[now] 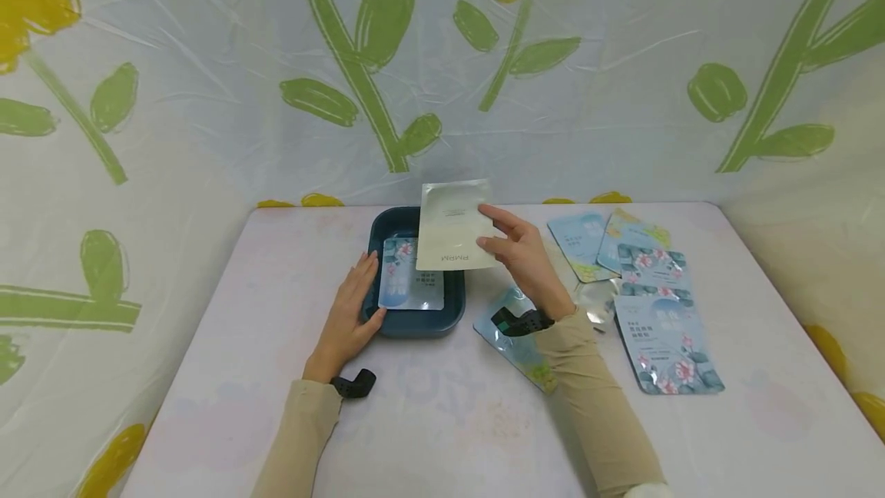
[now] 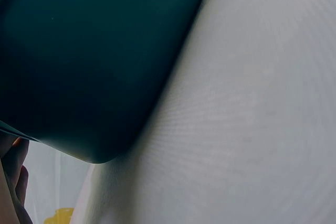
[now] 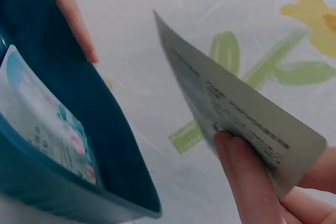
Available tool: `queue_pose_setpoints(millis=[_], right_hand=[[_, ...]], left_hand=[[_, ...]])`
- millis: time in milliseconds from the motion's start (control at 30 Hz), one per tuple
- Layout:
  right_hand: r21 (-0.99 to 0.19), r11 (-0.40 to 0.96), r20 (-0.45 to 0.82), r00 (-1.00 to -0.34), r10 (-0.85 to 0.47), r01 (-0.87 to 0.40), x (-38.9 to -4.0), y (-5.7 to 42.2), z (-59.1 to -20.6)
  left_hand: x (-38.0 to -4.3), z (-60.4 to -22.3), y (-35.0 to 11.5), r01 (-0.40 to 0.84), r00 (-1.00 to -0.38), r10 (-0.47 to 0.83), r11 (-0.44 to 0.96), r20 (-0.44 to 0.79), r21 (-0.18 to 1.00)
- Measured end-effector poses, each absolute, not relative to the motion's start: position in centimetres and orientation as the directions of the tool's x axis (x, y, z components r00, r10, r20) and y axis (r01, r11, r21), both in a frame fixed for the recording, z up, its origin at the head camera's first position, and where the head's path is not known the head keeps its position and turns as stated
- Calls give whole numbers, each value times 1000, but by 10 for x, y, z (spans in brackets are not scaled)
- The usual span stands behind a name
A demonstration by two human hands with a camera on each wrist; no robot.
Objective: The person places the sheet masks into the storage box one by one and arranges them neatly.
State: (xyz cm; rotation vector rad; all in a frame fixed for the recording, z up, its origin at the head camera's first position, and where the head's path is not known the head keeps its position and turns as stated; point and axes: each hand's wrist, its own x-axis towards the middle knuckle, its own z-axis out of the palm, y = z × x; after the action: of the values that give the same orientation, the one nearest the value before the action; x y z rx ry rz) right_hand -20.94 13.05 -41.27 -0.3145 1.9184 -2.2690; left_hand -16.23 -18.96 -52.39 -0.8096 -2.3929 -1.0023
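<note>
your right hand [image 1: 517,253] pinched a pale packet [image 1: 451,227] by its right edge, thumb and fingers on opposite faces; small print showed on the face turned to the right wrist view. packet was off the table [image 1: 415,444], overlapping the far right part of the blue tray [image 1: 415,323] in the head view; right wrist view showed a gap between packet and tray wall

your left hand [image 1: 348,317] rested at the tray's left side, fingers extended and fairly straight, fingertips at the rim, thumb near the front left corner

inside the tray: a flowered packet [image 1: 404,283], lying face up, partly covered in the head view by the pale one

to the right: a green-blue packet [image 1: 499,324] beneath your right wrist; farther out, a loose, overlapping group of packets [image 1: 667,344], blue and flowered, near the table's right side
</note>
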Motion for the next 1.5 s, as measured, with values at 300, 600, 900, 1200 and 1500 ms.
queue_pose_setpoints(millis=[300, 600, 900, 1200, 1500], right_hand=[[-999, -43, -10, -920, -391, 29, -208, 110, -417], [-993, 109, -75, -909, -410, 33, -208, 86, -427], [-976, 214, -134, -898, -418, 46, -208, 71, -439], [-974, 186, -210, -814, -541, 127, -208, 71, -435], [-979, 112, -201, -726, -658, 170, -215, 78, -441]], left_hand=[[-162, -525, -188, 649, -744, 346, 579, 572, 494], [-163, -525, -189, 656, -738, 349, 570, 578, 494], [-164, -525, -189, 663, -729, 346, 571, 590, 484], [-164, -525, -191, 661, -735, 348, 560, 582, 500], [-163, -524, -189, 660, -736, 346, 560, 581, 502]])
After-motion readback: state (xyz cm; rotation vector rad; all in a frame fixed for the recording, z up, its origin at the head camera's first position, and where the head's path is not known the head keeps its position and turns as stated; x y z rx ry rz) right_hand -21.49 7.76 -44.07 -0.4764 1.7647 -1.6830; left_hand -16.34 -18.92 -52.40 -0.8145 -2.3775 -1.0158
